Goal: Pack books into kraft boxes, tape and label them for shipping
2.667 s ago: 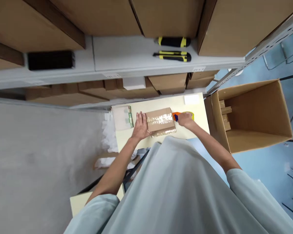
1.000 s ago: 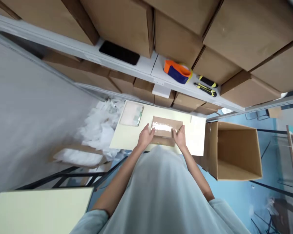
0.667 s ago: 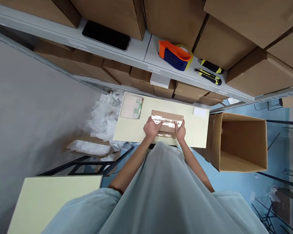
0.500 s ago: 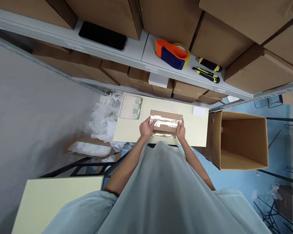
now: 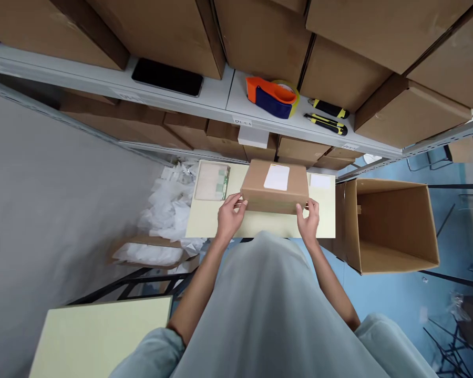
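A closed cardboard box [image 5: 256, 181] is between my hands over the pale yellow table [image 5: 208, 220]. Its upper face bears a white label [image 5: 276, 177], and its near side faces me. My left hand [image 5: 229, 216] grips the box's near left corner, thumb on the near side and fingers curled round the edge. At the near right corner, my right hand [image 5: 309, 220] holds it the same way. Whether the underside touches the table is hidden. Left of the box lies a flat clear-wrapped packet [image 5: 211, 181] with a green edge; a white slip [image 5: 320, 181] lies on the right.
A large open carton [image 5: 396, 226] stands at the table's right. White plastic wrapping [image 5: 173, 197] is heaped on the left. The shelf [image 5: 216, 97] above holds a phone [image 5: 167, 77], a tape dispenser [image 5: 271, 97], two cutters [image 5: 326, 124] and several boxes. Another table [image 5: 102, 336] is at lower left.
The box has been turned over: its shiny taped face showed before, and the white-labelled face shows now. It looks bigger in view, and my hands have moved farther apart.
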`<action>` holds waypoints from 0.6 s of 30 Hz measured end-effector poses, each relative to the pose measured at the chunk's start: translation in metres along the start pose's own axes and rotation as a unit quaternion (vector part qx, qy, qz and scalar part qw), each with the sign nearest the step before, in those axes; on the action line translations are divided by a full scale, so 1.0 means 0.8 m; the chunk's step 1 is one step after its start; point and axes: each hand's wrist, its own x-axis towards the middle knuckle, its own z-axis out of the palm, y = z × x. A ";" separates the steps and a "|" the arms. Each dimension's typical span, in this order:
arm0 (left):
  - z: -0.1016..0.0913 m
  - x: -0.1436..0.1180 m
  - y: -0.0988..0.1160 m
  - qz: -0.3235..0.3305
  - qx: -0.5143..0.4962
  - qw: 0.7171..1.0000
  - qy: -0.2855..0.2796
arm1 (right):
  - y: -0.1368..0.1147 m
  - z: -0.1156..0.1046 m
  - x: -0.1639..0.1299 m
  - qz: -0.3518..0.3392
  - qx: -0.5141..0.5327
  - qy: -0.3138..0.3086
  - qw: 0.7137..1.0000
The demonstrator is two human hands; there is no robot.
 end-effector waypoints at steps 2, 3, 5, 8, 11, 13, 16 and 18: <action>0.007 -0.011 -0.011 -0.048 -0.027 0.998 -0.010 | 0.009 -0.004 -0.014 -0.004 0.010 -0.014 1.000; 0.012 -0.015 -0.020 -0.081 -0.037 0.996 -0.023 | 0.018 -0.002 -0.022 0.009 0.017 -0.026 0.999; 0.024 -0.024 -0.040 -0.154 -0.044 0.986 -0.055 | 0.041 0.007 -0.037 0.061 0.028 -0.066 0.996; 0.036 -0.035 -0.069 -0.239 -0.032 0.967 -0.088 | 0.078 0.021 -0.052 0.151 0.022 -0.158 0.976; 0.037 -0.036 -0.087 -0.264 -0.032 0.959 -0.103 | 0.102 0.028 -0.047 0.180 0.020 -0.208 0.961; 0.034 -0.023 -0.091 -0.263 -0.040 0.958 -0.105 | 0.110 0.030 -0.029 0.176 0.025 -0.200 0.964; 0.033 0.013 -0.087 -0.252 -0.054 0.962 -0.092 | 0.110 0.035 0.012 0.171 0.040 -0.176 0.969; 0.037 0.040 -0.078 -0.242 -0.065 0.965 -0.082 | 0.105 0.043 0.039 0.162 0.054 -0.171 0.970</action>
